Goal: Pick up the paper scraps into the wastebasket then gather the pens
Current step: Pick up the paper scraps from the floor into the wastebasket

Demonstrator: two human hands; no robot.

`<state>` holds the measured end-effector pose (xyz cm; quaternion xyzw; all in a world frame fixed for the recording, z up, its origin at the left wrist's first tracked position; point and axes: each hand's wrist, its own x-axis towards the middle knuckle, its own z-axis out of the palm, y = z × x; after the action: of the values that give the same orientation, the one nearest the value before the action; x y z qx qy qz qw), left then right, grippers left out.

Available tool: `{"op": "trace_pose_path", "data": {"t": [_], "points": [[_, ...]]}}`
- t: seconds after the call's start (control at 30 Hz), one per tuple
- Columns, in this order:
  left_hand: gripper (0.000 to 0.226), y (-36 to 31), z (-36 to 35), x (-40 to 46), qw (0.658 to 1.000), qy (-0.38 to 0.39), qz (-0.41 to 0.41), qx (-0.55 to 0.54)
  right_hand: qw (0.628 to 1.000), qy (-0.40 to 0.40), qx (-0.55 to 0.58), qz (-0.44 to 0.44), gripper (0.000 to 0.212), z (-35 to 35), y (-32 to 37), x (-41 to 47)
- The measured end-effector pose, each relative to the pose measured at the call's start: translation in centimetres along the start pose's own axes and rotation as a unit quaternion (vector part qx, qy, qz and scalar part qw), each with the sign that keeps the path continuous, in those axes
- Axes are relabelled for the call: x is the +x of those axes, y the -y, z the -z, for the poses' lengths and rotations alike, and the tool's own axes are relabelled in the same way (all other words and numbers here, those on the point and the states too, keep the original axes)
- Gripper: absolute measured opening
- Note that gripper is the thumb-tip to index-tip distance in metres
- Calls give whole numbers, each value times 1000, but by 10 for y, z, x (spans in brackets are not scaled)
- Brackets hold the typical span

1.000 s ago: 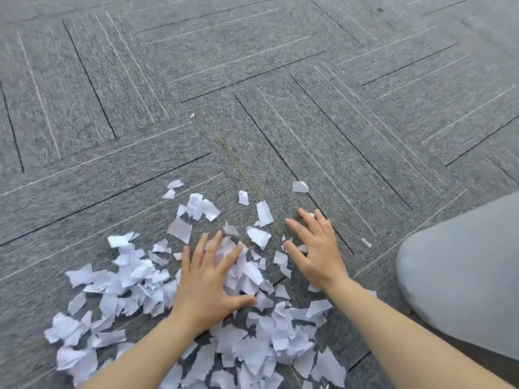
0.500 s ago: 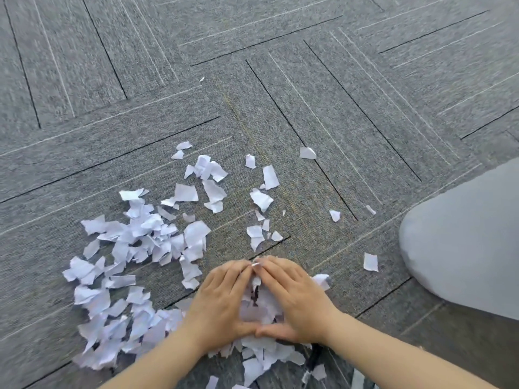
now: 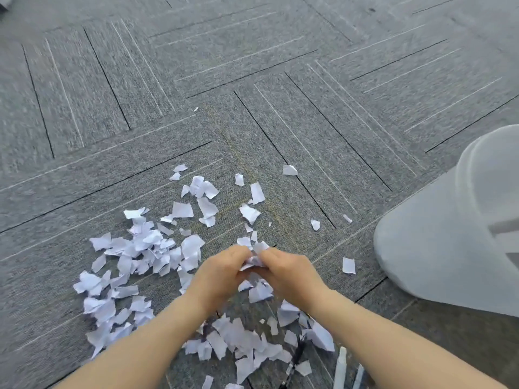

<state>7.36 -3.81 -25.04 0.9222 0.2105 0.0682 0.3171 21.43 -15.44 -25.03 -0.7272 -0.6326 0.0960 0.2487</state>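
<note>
One small handful is all that is gathered so far — the left hand (image 3: 222, 272) and right hand (image 3: 289, 273) cup it together, fingers curled around crumpled paper scraps (image 3: 254, 261). Most scraps litter the carpet (image 3: 280, 80); pens (image 3: 341, 369) lie untouched near the wastebasket (image 3: 449, 234).

Soft, even daylight is falling across the carpet (image 3: 252, 80); motion blur is smearing its far edges, and lines are bowing outward.
</note>
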Motion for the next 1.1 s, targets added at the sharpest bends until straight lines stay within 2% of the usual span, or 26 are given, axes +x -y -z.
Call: {"op": "trace_pose_path", "data": {"t": [0.1, 0.17, 0.27, 0.4, 0.5, 0.6, 0.7, 0.77, 0.83, 0.97, 1.1], "points": [[17, -37, 53, 40, 994, -72, 13, -82, 996, -64, 44, -50, 25, 67, 13, 36], [27, -74, 88, 70, 988, -118, -13, -99, 990, -116, 44, -70, 26, 121, 22, 51], [24, -145, 122, 111, 973, -151, -46, -166, 974, -200, 30, -101, 22, 206, 28, 52], [25, -249, 116, 156, 963, -116, -56, -236, 931, -301, -35, -206, 26, 294, 6, 10], [27, -313, 85, 181, 966, -74, -31, -247, 898, -287, -34, -331, 40, 327, -25, -31], [25, -354, 47, 195, 980, -28, -6, -197, 863, -254, 4, -437, 39, 335, -51, -57], [16, -368, 17, 204, 988, 42, 24, -149, 839, -165, 47, -517, 38, 329, -73, -71], [27, -366, 6, 208, 989, 73, 33, -127, 823, -151, 73, -542, 37, 325, -82, -78], [42, -362, 4, 209, 988, 87, 38, -123, 804, -187, 87, -558, 37, 326, -82, -81], [38, -348, 14, 202, 971, 80, 8, -224, 788, -283, 94, -539, 37, 334, -71, -71], [32, -321, 41, 202, 961, -10, -10, -277, 828, -295, 91, -468, 33, 336, -43, -33]]}}
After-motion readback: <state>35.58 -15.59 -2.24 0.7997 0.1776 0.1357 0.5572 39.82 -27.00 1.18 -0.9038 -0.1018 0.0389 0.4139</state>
